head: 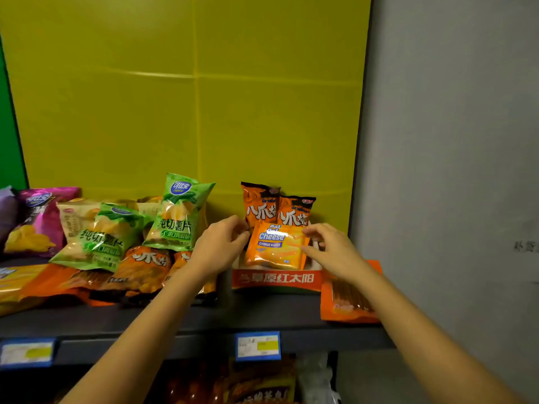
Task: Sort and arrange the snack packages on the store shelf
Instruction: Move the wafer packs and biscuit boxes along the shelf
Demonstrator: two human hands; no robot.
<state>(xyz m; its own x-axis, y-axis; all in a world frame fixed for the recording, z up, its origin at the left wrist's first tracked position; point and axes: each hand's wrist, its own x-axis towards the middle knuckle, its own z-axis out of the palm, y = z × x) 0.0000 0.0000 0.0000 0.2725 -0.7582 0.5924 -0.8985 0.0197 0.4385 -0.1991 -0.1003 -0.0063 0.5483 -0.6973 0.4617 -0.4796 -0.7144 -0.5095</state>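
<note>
Inside the red display tray point(276, 279), which sits on the dark shelf point(204, 319) against the yellow back panel point(186, 97), an orange cheese wafer pack point(275, 246) is being propped upright at the front. The pack is pinched at its 2 upper corners: the left hand point(218, 243) is closed on the corner nearer the loose pile, the right hand point(329, 243) on the opposite corner. Behind the pack in the tray, 2 orange-and-black snack bags point(277, 209) are already stood up side by side. Left of the tray, sorting looks barely begun: 2 green chip bags point(140, 225), a purple chip bag point(38, 220) and more orange packs point(140, 271) are heaped and overlapping. Right of the tray, 1 flat orange packet point(350, 298) is left lying at the shelf's edge. Most of the arranging is judged still to be done.
</note>
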